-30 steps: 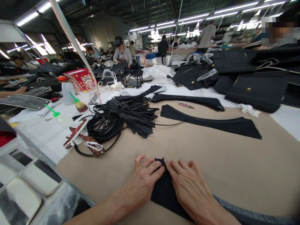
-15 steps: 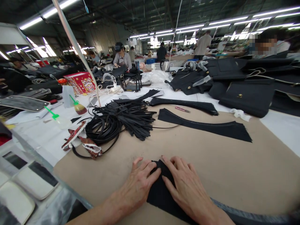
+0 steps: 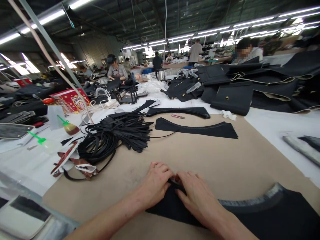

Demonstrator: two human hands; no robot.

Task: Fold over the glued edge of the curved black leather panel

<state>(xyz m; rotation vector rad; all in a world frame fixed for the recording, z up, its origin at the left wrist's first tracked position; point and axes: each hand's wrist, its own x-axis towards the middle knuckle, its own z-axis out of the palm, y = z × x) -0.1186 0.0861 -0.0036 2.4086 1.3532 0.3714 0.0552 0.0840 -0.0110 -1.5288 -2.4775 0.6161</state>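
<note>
"Workshop hall [image 3: 95, 50] is stretching behind, with strip lights [image 3: 52, 17] glowing overhead; what is filling the foreground?"

"White counter [image 3: 270, 125] is spanning the width, and a brown sheet [image 3: 200, 156] is covering its near middle. Black bags [image 3: 232, 96] are lying heaped at the far right."

"Which piece is being handled?"

"One curved black panel [image 3: 277, 213] is lying on the sheet, nearest the viewer, its grey-lined inner edge arching rightward. A second black panel [image 3: 190, 129] is lying farther back, well apart, with black strips [image 3: 132, 133] spreading to its left."

"How are the fingers standing?"

"Both hands are meeting at the curved black panel's left end. The left hand [image 3: 156, 183] is pinching its edge, fingers drawn narrow; the right hand [image 3: 196, 190] is gripping just beside it, thumb nearer. Some fingertips are being hidden."

"And smallest?"

"Pink-handled snips [image 3: 178, 116] are resting between the second black panel and some stacked black pieces [image 3: 197, 111]."
</note>
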